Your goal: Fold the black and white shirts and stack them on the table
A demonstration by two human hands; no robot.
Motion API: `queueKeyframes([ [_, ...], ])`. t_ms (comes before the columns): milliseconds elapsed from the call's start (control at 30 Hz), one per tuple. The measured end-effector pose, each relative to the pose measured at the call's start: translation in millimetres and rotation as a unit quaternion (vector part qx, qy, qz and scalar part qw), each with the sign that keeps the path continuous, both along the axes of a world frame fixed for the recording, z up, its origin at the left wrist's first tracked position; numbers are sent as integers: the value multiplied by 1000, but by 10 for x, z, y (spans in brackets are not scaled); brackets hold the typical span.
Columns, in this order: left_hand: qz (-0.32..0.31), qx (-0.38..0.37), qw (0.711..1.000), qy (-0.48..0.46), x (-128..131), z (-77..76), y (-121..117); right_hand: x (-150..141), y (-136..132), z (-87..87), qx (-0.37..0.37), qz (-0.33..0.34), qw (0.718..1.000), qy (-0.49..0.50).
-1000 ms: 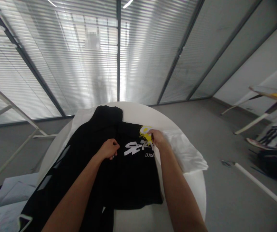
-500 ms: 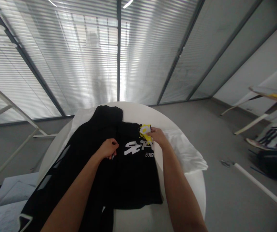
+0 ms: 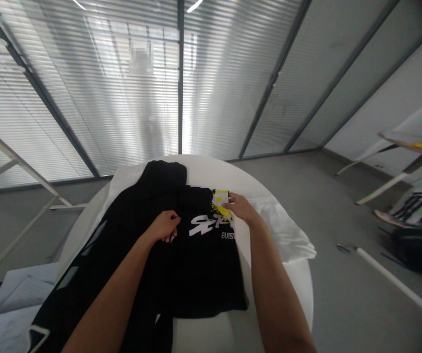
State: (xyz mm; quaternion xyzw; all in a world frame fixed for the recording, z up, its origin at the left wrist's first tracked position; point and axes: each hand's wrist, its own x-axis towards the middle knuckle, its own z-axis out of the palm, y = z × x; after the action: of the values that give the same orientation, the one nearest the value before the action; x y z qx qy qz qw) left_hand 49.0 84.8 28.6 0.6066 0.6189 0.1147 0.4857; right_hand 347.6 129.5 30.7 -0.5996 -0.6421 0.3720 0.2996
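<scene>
A black T-shirt (image 3: 207, 274) with white lettering and a yellow-and-white print lies on a round white table (image 3: 218, 169). At its upper right, my right hand (image 3: 243, 207) pinches the edge by the yellow print. The lettering breaks off at the right edge, where the fabric seems folded. Left of it, my left hand (image 3: 164, 226) is closed, fingertips together on black cloth at the shirt's left side; the exact pinch is partly hidden. Under my left forearm spreads a longer black garment (image 3: 122, 215) with grey patches.
White fabric (image 3: 287, 230) hangs over the table's right side. Papers (image 3: 23, 289) lie at lower left beside a white metal frame (image 3: 23, 166). A white pole (image 3: 398, 282) and dark bag (image 3: 416, 255) are on the right-hand floor. Blinds (image 3: 140, 98) cover the glass wall ahead.
My right hand has shifted very slightly left with the shirt's edge, and its forearm has tilted a little outward. My left hand stays almost still.
</scene>
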Motion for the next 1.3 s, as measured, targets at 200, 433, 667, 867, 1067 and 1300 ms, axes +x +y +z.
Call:
queueKeyframes([
  [200,0,-2,1000,-3,-7,-20,7,1,-46,37,-47,-23,998,45],
  [433,-19,7,999,-33,-38,-34,8,28,-186,152,-122,-1,973,196],
  [667,-7,31,999,8,11,-87,0,105,-135,-49,-90,15,955,281],
  [867,63,92,994,3,16,-128,16,57,-24,-319,31,-1,964,264],
  [1067,94,96,991,-16,9,-122,29,44,-43,-303,-56,5,936,348],
  [1300,125,-19,965,-230,-27,-108,81,128,-95,-121,-148,21,929,339],
])
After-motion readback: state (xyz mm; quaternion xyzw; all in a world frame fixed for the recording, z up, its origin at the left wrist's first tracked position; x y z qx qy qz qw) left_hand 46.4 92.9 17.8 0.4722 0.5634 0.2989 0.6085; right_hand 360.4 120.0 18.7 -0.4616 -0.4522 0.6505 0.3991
